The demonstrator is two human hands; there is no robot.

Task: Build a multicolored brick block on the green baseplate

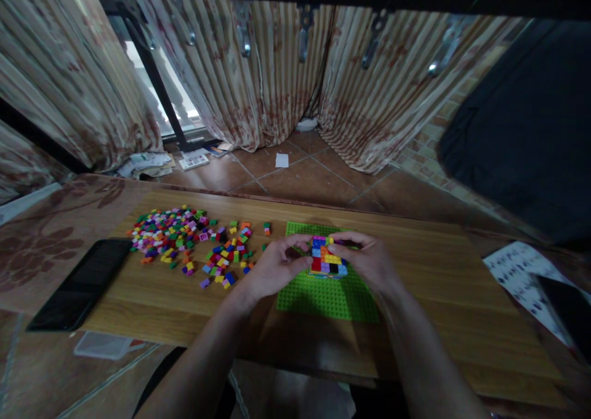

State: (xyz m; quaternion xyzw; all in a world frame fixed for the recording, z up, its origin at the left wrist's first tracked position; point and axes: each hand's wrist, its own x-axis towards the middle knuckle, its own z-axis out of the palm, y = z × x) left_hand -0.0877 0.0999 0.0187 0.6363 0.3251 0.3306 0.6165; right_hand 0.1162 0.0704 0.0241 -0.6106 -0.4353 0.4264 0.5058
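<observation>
A block built of multicoloured toy bricks [329,259] stands on a green studded baseplate [330,302] in the middle of the wooden board. From the left, my left hand [279,265] holds its side between thumb and curled fingers. My right hand [367,260] grips the opposite side, the thumb lying on the orange and yellow bricks on top and the fingers reaching round the back. Part of the block's right side is hidden by this hand. A scatter of loose bricks [226,258] lies left of my left hand.
A bigger pile of loose bricks [164,233] covers the board's [438,296] far left. Beside it lies a black tablet-like slab [80,287]. A clear plastic lid or tray [102,345] is on the floor. Printed paper [530,283] lies off the right end.
</observation>
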